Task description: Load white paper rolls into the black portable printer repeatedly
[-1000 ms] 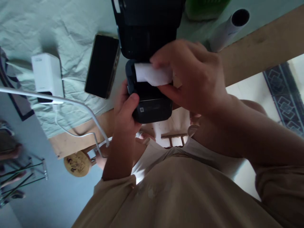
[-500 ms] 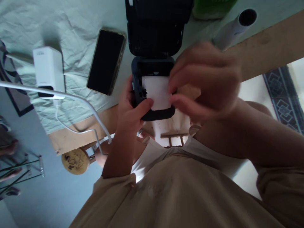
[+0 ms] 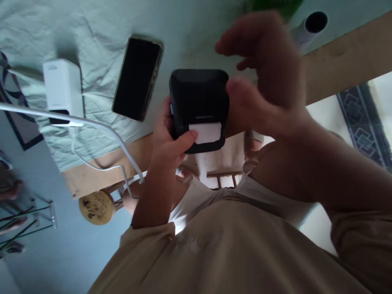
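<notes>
My left hand (image 3: 171, 143) grips a small black device (image 3: 199, 96) by its left side, the thumb pressing on a white paper strip (image 3: 208, 133) that shows at the device's lower part. The device's lid is down over its inside. Just right of the device, my right hand (image 3: 266, 77) is raised with its fingers and thumb spread, holding nothing and blurred by motion. A phone (image 3: 136, 79) with a dark screen lies on the green cloth (image 3: 101, 24), left of the device.
A white power bank (image 3: 63, 87) with a plugged-in cable (image 3: 101, 127) lies at the left. A white tube (image 3: 310, 28) and a green object (image 3: 284, 7) are at the top right. Below the table's wooden edge (image 3: 101, 173) stands a round stool (image 3: 97, 207).
The device's lid, open upward before, has swung down and covers most of the paper. My right hand has moved up from the paper and opened. My left hand keeps its hold.
</notes>
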`<state>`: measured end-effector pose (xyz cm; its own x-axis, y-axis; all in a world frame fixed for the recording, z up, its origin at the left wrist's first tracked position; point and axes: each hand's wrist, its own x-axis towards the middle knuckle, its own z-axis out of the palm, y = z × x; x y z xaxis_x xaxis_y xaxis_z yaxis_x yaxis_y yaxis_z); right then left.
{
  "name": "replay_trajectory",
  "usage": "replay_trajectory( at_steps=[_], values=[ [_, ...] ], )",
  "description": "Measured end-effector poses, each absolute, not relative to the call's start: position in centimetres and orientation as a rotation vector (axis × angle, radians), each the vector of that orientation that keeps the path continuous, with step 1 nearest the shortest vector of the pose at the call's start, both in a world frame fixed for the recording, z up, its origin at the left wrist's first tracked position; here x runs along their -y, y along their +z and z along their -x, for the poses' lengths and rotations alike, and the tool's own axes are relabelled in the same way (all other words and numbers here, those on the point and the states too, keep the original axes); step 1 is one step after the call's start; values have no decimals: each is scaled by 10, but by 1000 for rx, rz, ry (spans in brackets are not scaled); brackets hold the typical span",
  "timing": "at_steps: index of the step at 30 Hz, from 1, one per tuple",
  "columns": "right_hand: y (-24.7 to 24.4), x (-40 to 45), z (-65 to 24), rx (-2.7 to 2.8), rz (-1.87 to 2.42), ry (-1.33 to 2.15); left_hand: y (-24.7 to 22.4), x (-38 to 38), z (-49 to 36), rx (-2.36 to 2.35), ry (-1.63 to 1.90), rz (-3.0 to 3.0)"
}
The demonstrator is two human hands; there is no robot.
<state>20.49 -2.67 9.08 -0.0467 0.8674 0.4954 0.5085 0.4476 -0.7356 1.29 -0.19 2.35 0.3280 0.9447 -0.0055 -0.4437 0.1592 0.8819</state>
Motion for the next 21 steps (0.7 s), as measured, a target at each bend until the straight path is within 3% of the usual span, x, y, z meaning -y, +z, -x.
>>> replay_trajectory(
  at_steps=[8,21],
  values=[
    [80,22,-204,1904,1259,688,23,1,-9,-579,1040,-1008],
    [75,24,-199,1918,1316,538,38,0,-18,-739,1095,-876]
  ],
)
